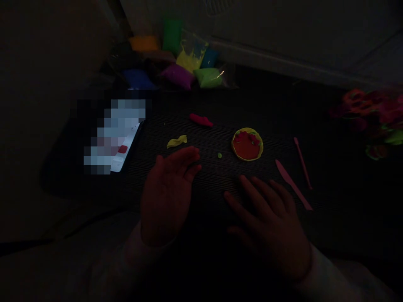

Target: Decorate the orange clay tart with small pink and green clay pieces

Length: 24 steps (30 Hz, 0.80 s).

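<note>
My left hand (pixel 168 193) is turned palm up over the dark table, fingers stretched out, with nothing seen in it. Just beyond its fingers lies a twisted strip of yellow clay (pixel 176 141). My right hand (pixel 270 218) is held palm down with its fingers spread and holds nothing. Between the hands sits a small green clay ball (pixel 219 155). Beyond my right hand rests a round clay disc (pixel 247 150), red-brown with a yellow rim and red and green bits on top. A lump of pink-red clay (pixel 201 120) lies farther back.
A pink plastic knife (pixel 292 183) and a thin pink stick tool (pixel 302 163) lie right of the disc. On the left stands a lit, blurred screen (pixel 121 134). Bags of coloured clay (pixel 178 75) are heaped at the back. Colourful pieces (pixel 371 109) lie far right.
</note>
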Available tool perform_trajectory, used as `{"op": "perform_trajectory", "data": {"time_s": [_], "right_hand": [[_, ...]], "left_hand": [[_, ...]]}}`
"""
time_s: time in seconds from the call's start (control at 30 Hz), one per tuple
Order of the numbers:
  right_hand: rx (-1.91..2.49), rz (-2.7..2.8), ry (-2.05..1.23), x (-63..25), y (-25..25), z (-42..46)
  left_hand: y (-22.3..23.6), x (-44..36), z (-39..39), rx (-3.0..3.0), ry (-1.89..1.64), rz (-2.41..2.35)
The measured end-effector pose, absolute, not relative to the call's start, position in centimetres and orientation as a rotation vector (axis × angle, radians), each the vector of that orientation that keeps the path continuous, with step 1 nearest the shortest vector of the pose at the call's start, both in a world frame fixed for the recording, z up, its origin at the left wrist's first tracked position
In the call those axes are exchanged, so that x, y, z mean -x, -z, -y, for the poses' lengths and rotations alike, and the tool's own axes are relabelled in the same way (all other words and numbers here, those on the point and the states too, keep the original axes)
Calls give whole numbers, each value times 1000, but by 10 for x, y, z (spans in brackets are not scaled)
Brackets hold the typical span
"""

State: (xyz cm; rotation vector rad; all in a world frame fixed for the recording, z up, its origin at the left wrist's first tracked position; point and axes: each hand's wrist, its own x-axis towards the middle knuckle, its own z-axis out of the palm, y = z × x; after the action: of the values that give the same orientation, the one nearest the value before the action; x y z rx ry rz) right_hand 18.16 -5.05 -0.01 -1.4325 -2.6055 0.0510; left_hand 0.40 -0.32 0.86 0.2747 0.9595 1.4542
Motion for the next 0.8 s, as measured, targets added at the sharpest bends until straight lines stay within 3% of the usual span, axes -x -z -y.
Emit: {"op": "perform_trajectory", "data": {"time_s": [0.8], "right_hand": [[1395,2365,-151,-185,-4,38]], "left_hand": [[-7,-6,4,-289,-1457,-961]]}}
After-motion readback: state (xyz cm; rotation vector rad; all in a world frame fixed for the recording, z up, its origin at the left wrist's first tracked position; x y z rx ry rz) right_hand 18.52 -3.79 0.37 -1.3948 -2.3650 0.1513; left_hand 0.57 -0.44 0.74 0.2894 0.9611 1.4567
